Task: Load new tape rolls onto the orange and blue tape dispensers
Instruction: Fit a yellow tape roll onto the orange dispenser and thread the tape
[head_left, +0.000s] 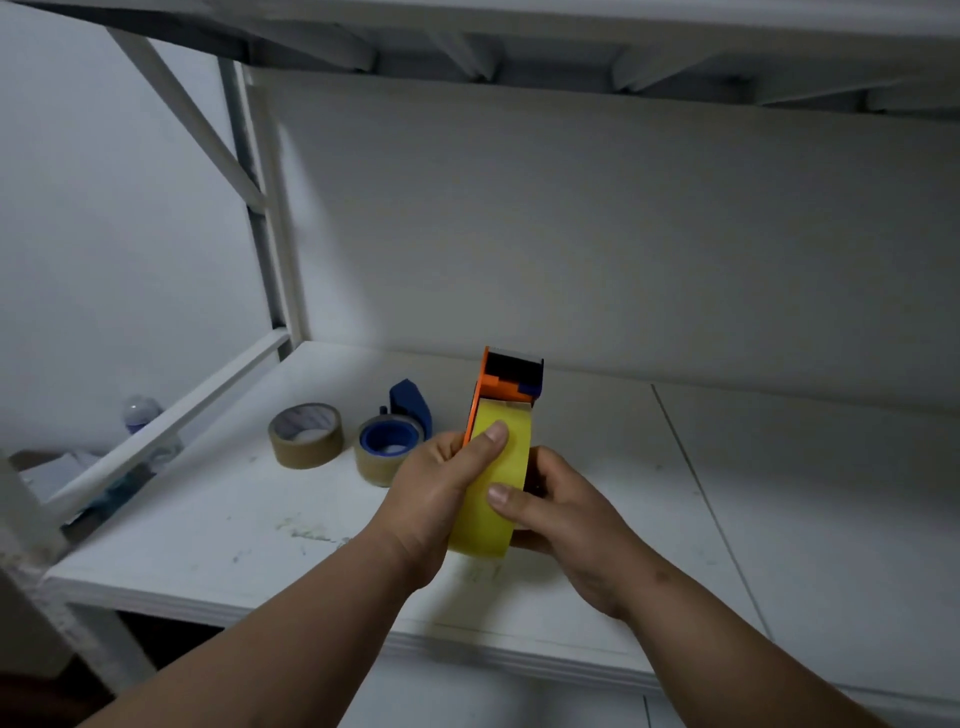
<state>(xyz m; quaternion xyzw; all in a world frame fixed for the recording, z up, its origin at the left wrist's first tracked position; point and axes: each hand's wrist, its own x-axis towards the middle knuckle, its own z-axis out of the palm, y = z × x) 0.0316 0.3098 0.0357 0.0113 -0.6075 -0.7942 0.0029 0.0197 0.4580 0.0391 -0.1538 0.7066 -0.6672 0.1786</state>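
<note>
Forearms: both of ours reach in from the bottom edge and meet over the white shelf (753, 519).
Left hand: our left hand (441, 488) curls round the orange tape dispenser (480, 400), its thumb pressed flat on the face of the yellow tape roll (498, 483).
Right hand: our right hand (566, 514) wraps the roll's right side from behind, thumb laid across the yellow band lower down; the other fingers are hidden behind the roll.
Orange dispenser: held upright just above the shelf, cutter end pointing away from us, yellow roll already sitting in its frame.
Step in hand: we judge the roll is being seated and the free end sought for feeding toward the cutter.
Doing it well: we should keep the left grip firm on the frame so it cannot twist, turn the roll with the right thumb until the loose end shows, and draw it straight up to the cutter, adhesive side away from our fingers.
Risk: the tape end may fold onto itself or stick askew.
Blue dispenser: the blue tape dispenser (410, 408) rests on the shelf to the left, a brown roll on blue hub (387, 452) seemingly mounted on it; we cannot confirm it is threaded.
Spare: a loose brown tape roll (305, 434) lies flat farther left, apart from both.
Containers: a plastic bottle (137, 413) stands beyond the shelf rail; its contents are too blurred to tell.
</note>
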